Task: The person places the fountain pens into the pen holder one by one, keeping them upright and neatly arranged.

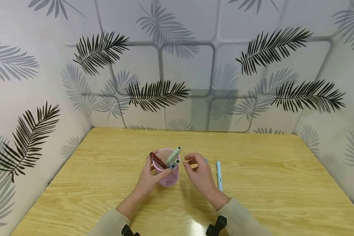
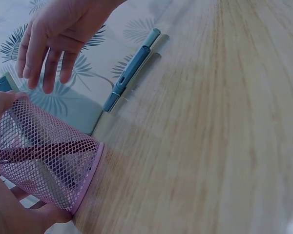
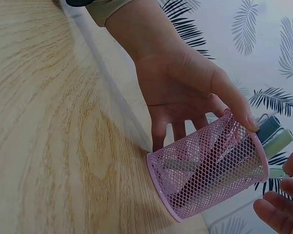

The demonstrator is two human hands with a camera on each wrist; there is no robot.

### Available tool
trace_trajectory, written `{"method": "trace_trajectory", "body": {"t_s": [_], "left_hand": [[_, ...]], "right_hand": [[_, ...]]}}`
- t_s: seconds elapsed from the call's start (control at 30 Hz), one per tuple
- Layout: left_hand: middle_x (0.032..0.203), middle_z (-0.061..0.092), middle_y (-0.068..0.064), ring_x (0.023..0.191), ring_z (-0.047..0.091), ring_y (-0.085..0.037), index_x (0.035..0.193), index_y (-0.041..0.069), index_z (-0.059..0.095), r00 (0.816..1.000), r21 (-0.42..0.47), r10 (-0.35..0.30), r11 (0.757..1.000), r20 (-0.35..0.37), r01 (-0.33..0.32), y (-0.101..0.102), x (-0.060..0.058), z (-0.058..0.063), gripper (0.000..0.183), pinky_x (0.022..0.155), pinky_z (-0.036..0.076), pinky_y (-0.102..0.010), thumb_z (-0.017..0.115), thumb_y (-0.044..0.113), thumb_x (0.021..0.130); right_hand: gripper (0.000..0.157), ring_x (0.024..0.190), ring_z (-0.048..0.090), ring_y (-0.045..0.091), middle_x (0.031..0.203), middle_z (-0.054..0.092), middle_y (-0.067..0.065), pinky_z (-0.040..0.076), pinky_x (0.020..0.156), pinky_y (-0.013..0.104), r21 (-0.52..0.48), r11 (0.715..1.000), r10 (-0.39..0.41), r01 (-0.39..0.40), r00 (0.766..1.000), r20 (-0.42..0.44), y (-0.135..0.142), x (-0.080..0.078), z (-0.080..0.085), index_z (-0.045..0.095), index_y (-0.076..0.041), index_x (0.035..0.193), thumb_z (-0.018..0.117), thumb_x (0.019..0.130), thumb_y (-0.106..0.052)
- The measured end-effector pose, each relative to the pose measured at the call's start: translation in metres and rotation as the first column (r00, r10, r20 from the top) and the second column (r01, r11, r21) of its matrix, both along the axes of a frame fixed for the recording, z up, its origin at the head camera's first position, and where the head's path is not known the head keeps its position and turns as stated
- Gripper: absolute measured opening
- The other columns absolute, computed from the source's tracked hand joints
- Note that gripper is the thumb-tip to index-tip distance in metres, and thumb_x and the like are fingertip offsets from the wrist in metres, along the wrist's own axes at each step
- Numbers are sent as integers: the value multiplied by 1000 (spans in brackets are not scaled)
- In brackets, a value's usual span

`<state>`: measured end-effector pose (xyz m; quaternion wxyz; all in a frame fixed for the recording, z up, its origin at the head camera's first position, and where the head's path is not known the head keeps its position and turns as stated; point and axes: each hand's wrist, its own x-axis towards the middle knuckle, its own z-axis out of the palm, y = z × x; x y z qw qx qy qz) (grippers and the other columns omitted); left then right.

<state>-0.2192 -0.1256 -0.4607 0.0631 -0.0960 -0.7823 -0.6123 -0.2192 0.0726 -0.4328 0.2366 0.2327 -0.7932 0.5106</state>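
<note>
My left hand (image 1: 147, 178) grips a pink mesh pen holder (image 1: 168, 178) around its side, with the thumb near the front rim. Inside lean a dark red pen (image 1: 157, 160), a light green pen (image 1: 173, 155), a second pale green one (image 3: 279, 142) and a blue one (image 3: 268, 127). Just right of the rim, my right hand (image 1: 201, 175) hovers with loosely bent fingers and nothing visible between them. Beyond it on the table lies a light blue pen (image 1: 219, 175). Another blue pen (image 1: 206, 160) is mostly hidden behind that hand in the head view.
The wood-grain table (image 1: 106, 150) carries the holder and the loose pens. A patterned wall covering (image 1: 180, 72) with leaf prints rises at the table's back and sides.
</note>
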Motion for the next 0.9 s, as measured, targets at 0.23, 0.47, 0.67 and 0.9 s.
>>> {"method": "trace_trajectory", "body": {"t_s": [0.23, 0.47, 0.67, 0.9], "left_hand": [[134, 44, -11, 111, 47, -32, 138, 30, 32, 999, 13, 6, 1000, 34, -6, 0, -1, 1, 74, 87, 43, -46, 76, 29, 78], [134, 43, -12, 111, 48, -32, 139, 28, 32, 1000, 12, 1, 1000, 22, -1, -1, -1, 0, 75, 87, 44, -47, 76, 28, 78], [134, 43, -11, 111, 47, -31, 137, 32, 33, 999, 18, 9, 1000, 39, -9, -1, 0, 0, 73, 86, 44, -45, 76, 28, 77], [134, 44, -10, 111, 47, -31, 137, 30, 33, 999, 26, 3, 1000, 42, -4, -1, 0, 1, 74, 86, 44, -45, 76, 28, 77]], "right_hand": [[17, 82, 61, 16, 93, 62, 7, 51, 61, 30, -5, 999, -33, 33, 999, -10, 6, 0, 0, 59, -4, 100, 64, 84, 2], [17, 84, 60, 16, 96, 61, 5, 51, 63, 33, -12, 999, -34, 35, 998, 46, 15, 1, -1, 59, -4, 102, 63, 86, 0], [15, 82, 60, 15, 94, 62, 5, 50, 61, 30, -5, 999, -51, 51, 998, 24, 22, 0, -3, 60, -3, 101, 63, 86, 0], [14, 83, 59, 15, 94, 62, 4, 50, 63, 30, -13, 998, -59, 59, 997, 41, 30, 0, -5, 60, -6, 101, 62, 87, -2]]}}
